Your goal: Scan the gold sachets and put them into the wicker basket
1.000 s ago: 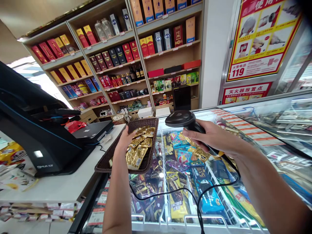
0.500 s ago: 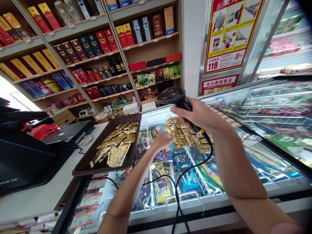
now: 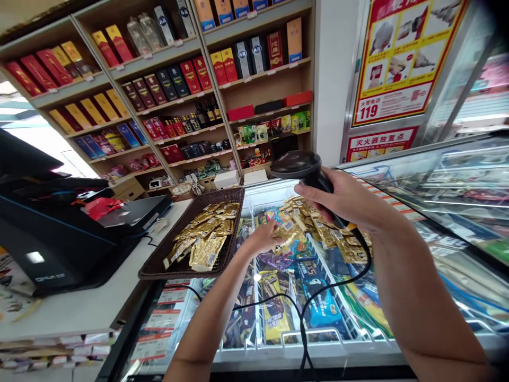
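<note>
My right hand (image 3: pixel 342 199) is wrapped round the handle of a black barcode scanner (image 3: pixel 296 163), its head facing left above the freezer's glass top. A black cable hangs from the handle. Lower and to the left, my left hand (image 3: pixel 263 237) pinches a small gold foil packet (image 3: pixel 287 231) between thumb and fingers, at the near left side of a loose pile of gold packets (image 3: pixel 330 233) on the glass. Further left, a dark brown woven basket (image 3: pixel 153 271) contains many more such gold packets (image 3: pixel 209 249).
Beneath the glass, wire baskets hold colourful ice-cream packs (image 3: pixel 274 313). The scanner cable (image 3: pixel 303 323) runs across the near part of the freezer. A black checkout machine (image 3: pixel 59 239) stands on the white counter at left. Shelves of boxed bottles (image 3: pixel 170 82) line the back wall.
My left hand has closed on a gold packet and drawn it slightly out from the pile. The scanner stays in my right hand. The view has turned a little left.
</note>
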Action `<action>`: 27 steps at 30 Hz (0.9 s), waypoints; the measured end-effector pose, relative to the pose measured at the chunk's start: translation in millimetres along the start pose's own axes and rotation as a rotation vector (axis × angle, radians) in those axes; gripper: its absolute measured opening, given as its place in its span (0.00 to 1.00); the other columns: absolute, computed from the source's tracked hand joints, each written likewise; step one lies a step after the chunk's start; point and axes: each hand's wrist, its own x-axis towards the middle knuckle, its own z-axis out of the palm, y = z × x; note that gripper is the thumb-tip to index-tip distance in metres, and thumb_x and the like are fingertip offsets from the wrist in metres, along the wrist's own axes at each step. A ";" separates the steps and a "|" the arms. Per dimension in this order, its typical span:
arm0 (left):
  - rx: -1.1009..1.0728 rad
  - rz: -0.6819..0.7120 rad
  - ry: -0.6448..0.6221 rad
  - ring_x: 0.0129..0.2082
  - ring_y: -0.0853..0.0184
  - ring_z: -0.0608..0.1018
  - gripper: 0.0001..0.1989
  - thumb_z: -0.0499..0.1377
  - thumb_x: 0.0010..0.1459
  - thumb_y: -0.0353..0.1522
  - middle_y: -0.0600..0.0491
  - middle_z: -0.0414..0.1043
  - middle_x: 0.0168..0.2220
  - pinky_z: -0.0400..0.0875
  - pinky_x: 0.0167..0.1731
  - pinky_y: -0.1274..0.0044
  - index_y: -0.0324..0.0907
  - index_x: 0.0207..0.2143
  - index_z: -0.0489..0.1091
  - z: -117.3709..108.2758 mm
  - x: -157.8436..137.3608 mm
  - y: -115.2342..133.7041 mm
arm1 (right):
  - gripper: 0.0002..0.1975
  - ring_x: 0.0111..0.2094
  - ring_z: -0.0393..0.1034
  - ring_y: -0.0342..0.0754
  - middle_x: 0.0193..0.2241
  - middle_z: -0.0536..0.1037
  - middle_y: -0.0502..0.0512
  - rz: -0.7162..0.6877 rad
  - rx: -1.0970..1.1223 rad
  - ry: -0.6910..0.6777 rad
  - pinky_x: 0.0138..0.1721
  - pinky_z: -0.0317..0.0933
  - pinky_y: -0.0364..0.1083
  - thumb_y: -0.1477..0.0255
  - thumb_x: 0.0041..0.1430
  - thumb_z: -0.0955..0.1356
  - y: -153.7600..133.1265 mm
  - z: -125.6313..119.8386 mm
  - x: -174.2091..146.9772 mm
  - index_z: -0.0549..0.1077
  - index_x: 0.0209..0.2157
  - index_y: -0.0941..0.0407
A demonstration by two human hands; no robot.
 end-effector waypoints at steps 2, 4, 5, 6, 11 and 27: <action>-0.063 0.032 0.083 0.34 0.62 0.76 0.16 0.62 0.54 0.38 0.50 0.76 0.39 0.65 0.31 0.75 0.43 0.43 0.70 -31.5 -18.3 -11.9 | 0.22 0.15 0.61 0.42 0.17 0.68 0.47 0.007 -0.006 -0.023 0.16 0.53 0.43 0.49 0.55 0.71 2.9 4.1 1.8 0.67 0.34 0.54; -0.101 0.044 0.179 0.35 0.62 0.75 0.13 0.60 0.55 0.38 0.51 0.76 0.37 0.64 0.33 0.75 0.42 0.41 0.71 -60.6 -34.8 -23.7 | 0.22 0.15 0.61 0.41 0.17 0.68 0.47 0.010 -0.006 -0.067 0.16 0.53 0.42 0.49 0.54 0.71 4.5 9.0 3.0 0.67 0.34 0.54; -0.122 0.037 0.237 0.35 0.62 0.75 0.12 0.60 0.54 0.38 0.51 0.76 0.36 0.64 0.33 0.75 0.41 0.39 0.72 -73.1 -42.2 -29.4 | 0.22 0.15 0.61 0.41 0.17 0.68 0.47 0.013 -0.003 -0.093 0.16 0.53 0.42 0.49 0.55 0.71 4.6 11.6 3.3 0.67 0.34 0.54; -0.148 0.019 0.275 0.34 0.63 0.75 0.12 0.60 0.54 0.38 0.51 0.75 0.35 0.64 0.32 0.76 0.41 0.39 0.72 -84.0 -48.9 -34.7 | 0.22 0.15 0.61 0.41 0.17 0.68 0.47 0.018 0.003 -0.121 0.16 0.53 0.42 0.49 0.55 0.70 4.2 14.4 3.5 0.67 0.33 0.54; -0.303 -0.040 0.313 0.32 0.65 0.73 0.18 0.61 0.54 0.44 0.52 0.75 0.36 0.63 0.30 0.77 0.41 0.41 0.72 -111.5 -72.3 -52.8 | 0.23 0.15 0.60 0.40 0.18 0.68 0.45 0.051 0.050 -0.279 0.17 0.54 0.41 0.49 0.54 0.70 -0.7 28.3 3.1 0.66 0.32 0.54; -0.218 -0.040 0.408 0.29 0.64 0.74 0.17 0.63 0.49 0.43 0.54 0.75 0.29 0.66 0.30 0.77 0.41 0.37 0.75 -107.4 -68.5 -56.3 | 0.24 0.14 0.60 0.40 0.17 0.70 0.46 0.058 0.043 -0.387 0.17 0.53 0.41 0.49 0.51 0.73 2.1 38.5 -2.7 0.70 0.35 0.55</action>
